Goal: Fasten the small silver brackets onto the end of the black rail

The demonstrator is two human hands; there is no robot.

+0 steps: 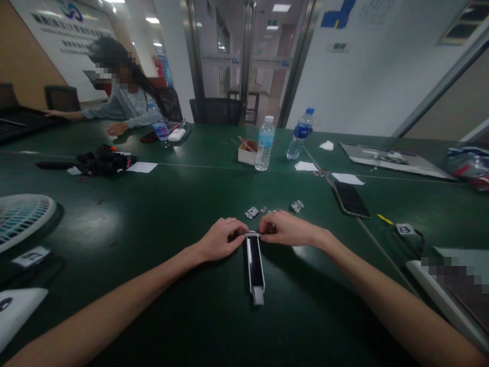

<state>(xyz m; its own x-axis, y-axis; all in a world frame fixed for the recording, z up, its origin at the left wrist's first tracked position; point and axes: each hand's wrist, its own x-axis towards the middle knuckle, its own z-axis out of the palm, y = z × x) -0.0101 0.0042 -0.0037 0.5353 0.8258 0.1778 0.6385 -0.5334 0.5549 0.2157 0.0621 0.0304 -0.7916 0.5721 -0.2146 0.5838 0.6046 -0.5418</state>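
A long narrow black part with a pale frame (255,267) lies lengthwise on the green table (183,204), a grey tab at its near end. My left hand (221,238) and my right hand (286,228) meet at its far end, fingers curled and pinched on that end from either side. Just beyond my hands lie two small metal brackets, one (251,212) on the left and one (297,206) on the right, with several tiny washers or nuts (269,209) between them.
A black phone (350,199) lies right of my hands. Two water bottles (264,143) (300,134) and a small box (246,152) stand farther back. A fan (21,216) is at the left. Another person (122,102) sits at the far left. A laptop edge (443,285) is at the right.
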